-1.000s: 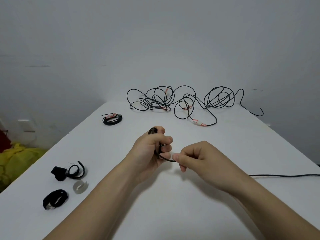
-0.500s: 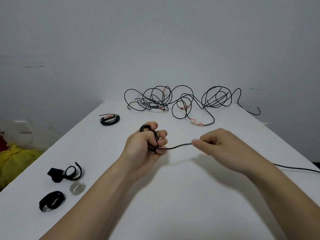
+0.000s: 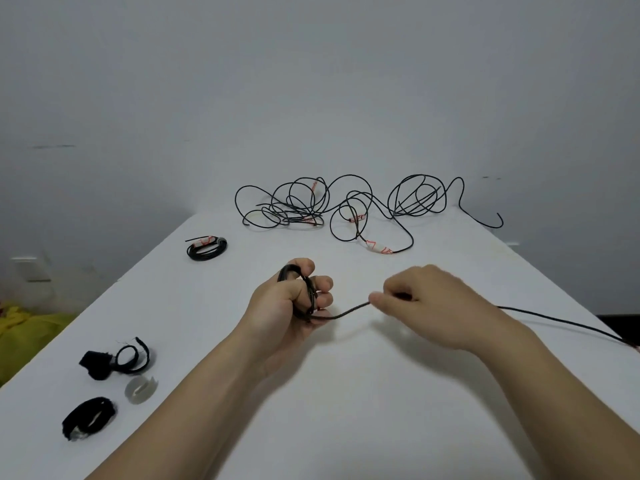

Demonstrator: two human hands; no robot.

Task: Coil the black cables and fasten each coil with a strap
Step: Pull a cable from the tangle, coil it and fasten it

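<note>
My left hand (image 3: 294, 303) grips a small coil (image 3: 304, 289) of black cable above the middle of the white table (image 3: 346, 410). From the coil the same black cable (image 3: 554, 322) runs right through my right hand (image 3: 426, 306), which pinches it between thumb and fingertips, then trails off the table's right edge. A finished coil (image 3: 206, 249) with a white, red-marked tag lies at the back left. Loose black cables (image 3: 332, 206) lie tangled along the far edge. Black straps (image 3: 117, 358) (image 3: 88, 417) and a pale strap (image 3: 140, 389) rest at the near left.
A grey wall stands behind the table. Something yellow (image 3: 24, 327) lies on the floor past the left edge. The table's left and right edges fall away close to the straps and to the trailing cable.
My right hand slid away from the left hand along the cable, to the right and slightly up, leaving a short span between the hands. The left hand kept its hold on the coil.
</note>
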